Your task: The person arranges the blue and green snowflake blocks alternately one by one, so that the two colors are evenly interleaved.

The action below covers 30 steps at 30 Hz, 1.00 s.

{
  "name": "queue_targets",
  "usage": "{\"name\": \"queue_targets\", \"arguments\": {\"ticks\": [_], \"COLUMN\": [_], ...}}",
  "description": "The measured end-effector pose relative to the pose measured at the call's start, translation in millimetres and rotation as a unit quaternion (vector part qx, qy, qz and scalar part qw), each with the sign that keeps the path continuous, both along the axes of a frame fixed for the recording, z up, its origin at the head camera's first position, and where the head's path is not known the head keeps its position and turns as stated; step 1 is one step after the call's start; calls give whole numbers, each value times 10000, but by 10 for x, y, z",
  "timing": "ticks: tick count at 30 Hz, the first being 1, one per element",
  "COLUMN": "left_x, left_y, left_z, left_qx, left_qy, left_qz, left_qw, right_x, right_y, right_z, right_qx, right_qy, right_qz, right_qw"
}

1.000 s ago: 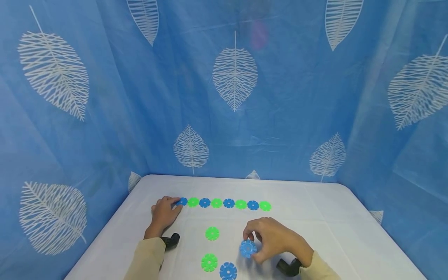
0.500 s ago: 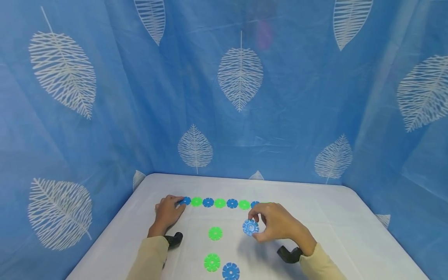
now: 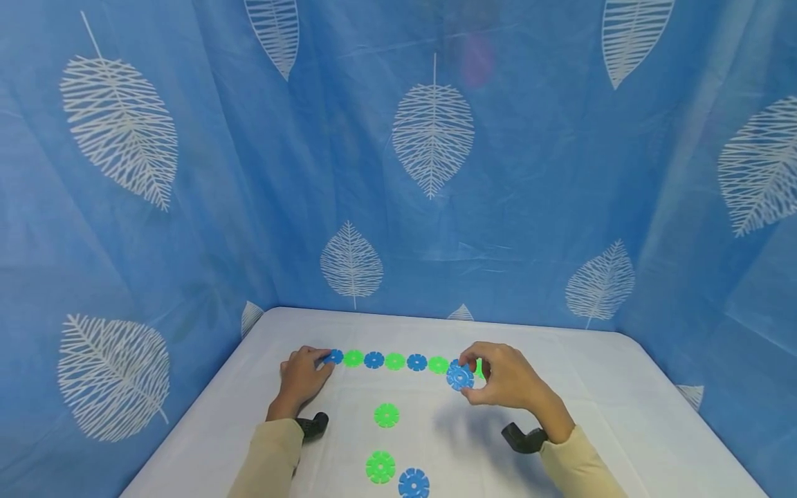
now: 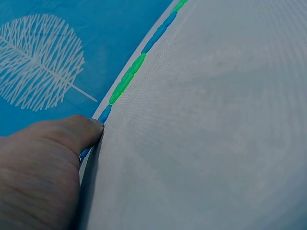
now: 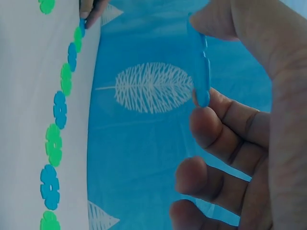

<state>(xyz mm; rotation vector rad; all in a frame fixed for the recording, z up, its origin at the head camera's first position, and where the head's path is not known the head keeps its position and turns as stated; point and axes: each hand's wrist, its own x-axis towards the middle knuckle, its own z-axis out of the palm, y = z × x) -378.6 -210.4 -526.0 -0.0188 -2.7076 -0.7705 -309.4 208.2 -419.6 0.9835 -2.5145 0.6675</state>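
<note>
A row of alternating blue and green notched interlocking discs runs across the far part of the table. At its left end my left hand (image 3: pixel 301 377) pinches the end blue disc (image 3: pixel 335 357) with thumb and index finger; in the left wrist view the thumb (image 4: pixel 86 129) lies against it, the other fingers hidden. My right hand (image 3: pixel 507 377) holds a blue interlocking disc (image 3: pixel 459 377) above the table by its edge, between thumb and fingers. It covers part of the row's right end, where a green disc (image 3: pixel 479 369) peeks out. The right wrist view shows the held blue disc (image 5: pixel 200 67) edge-on.
Nearer on the white table (image 3: pixel 349 449) lie two loose green discs (image 3: pixel 387 416) and a loose blue disc (image 3: pixel 414 483). Blue curtains (image 3: pixel 529 207) with white leaf prints stand behind and at both sides. Black wrist devices (image 3: pixel 525 439) sit under both wrists.
My right hand has lifted the blue disc and carried it away from me, up to the right end of the row. The left hand has stayed at the left end.
</note>
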Motion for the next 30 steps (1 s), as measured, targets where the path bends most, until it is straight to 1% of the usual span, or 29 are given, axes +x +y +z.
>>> {"name": "queue_targets", "arguments": {"ticks": [4, 6, 13, 17, 21, 24, 30], "left_x": [-7, -5, -24, -21, -11, -7, 17], "left_y": [3, 6, 30, 38, 33, 23, -10], "left_z": [-4, 1, 10, 21, 18, 14, 12], "left_qx": [-48, -40, -33, 5, -10, -39, -57], "left_qy": [-18, -11, -1, 69, 42, -17, -57], "left_qz": [28, 24, -43, -64, -45, -35, -23], "left_qw": [10000, 10000, 10000, 10000, 10000, 10000, 10000], "right_x": [-31, -48, -123, -176, -214, -239, -292], "right_y": [44, 78, 294, 404, 483, 529, 617], "right_z": [-27, -36, -94, -130, -178, -211, -267], "right_qx": [-201, -267, -346, -405, -451, -533, -755], "right_qy": [179, 267, 578, 577, 535, 571, 646], "right_qz": [-211, -380, -1167, -1551, -1920, -2089, -2263], "right_qw": [9994, 9986, 9909, 9854, 9789, 9748, 9690]}}
